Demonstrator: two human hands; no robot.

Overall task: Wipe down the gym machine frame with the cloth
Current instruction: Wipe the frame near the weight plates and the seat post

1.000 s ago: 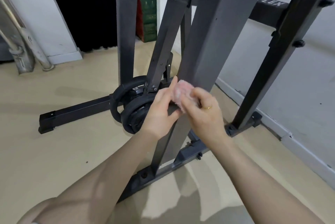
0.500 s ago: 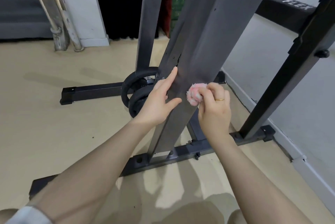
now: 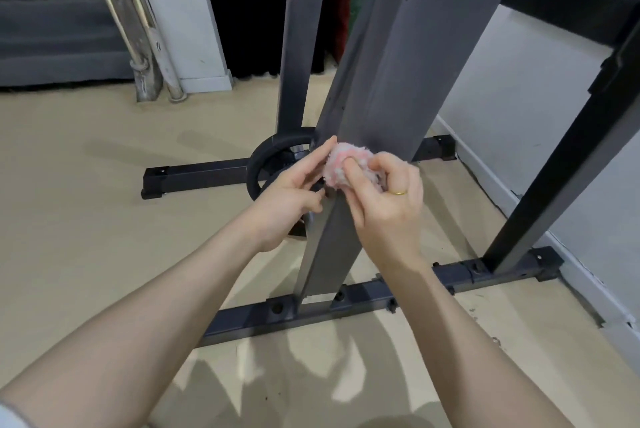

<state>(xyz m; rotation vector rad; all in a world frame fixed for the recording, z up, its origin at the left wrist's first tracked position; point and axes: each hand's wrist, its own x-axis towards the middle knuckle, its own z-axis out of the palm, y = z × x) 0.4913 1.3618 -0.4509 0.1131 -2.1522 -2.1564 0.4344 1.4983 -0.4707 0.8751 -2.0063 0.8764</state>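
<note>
1. The left hand [image 3: 294,185] is reaching in from the left, fingers straight and slightly apart, fingertips touching the edge of the cloth [image 3: 341,166] and gripping nothing.
2. The pink cloth is sitting bunched against the slanted grey post [image 3: 391,88] of the gym frame, low on its front face.
3. The right hand [image 3: 384,199] is pinching the cloth, thumb and fingers curled round it.
4. Wiping is looking midway at best: no clean streak is showing, and the base bar [image 3: 367,299] and black right-hand post [image 3: 554,178] are probably still waiting.
</note>
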